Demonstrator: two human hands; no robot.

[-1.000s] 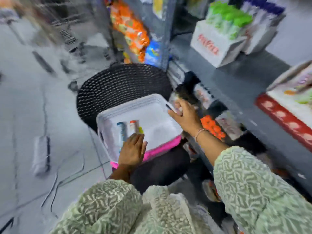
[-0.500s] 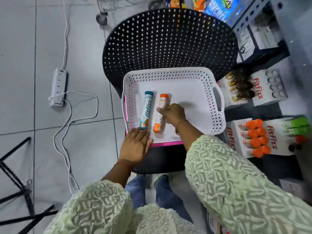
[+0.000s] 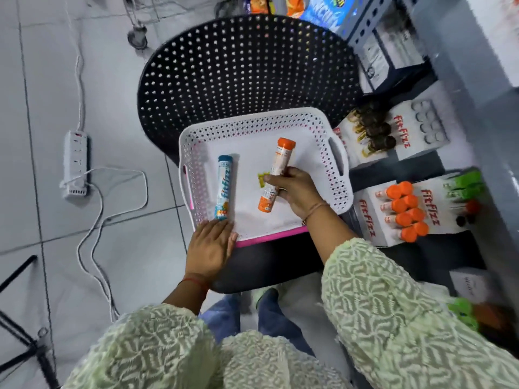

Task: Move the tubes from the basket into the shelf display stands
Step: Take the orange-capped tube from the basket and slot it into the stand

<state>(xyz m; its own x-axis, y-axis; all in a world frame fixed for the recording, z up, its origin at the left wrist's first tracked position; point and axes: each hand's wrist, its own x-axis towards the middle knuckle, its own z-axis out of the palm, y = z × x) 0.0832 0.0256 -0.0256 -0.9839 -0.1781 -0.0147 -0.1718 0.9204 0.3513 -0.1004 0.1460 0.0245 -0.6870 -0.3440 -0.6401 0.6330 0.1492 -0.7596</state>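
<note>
A white perforated plastic basket (image 3: 341,192) is set on a black chair. A blue-capped tube (image 3: 224,191) lies flat inside; an orange-capped tube (image 3: 276,175) is held tilted above it. White cardboard display stands (image 3: 373,220) are seen alongside, partly filled.

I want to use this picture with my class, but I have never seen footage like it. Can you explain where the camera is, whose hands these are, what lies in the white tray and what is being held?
There is no machine here. The one picture comes from a wide-angle camera worn on a person's head, looking down at their own two bare hands and patterned pale green sleeves.

A white perforated plastic basket sits on a black perforated chair. In it lies a blue-capped tube, untouched. The right hand is closed around an orange-capped tube. The left hand lies flat on the basket's near edge, holding nothing.

To the right, on the shelf, stand white cardboard display stands printed with a red brand name. One holds orange-capped tubes, which looks like the likely place for the held tube.
</note>
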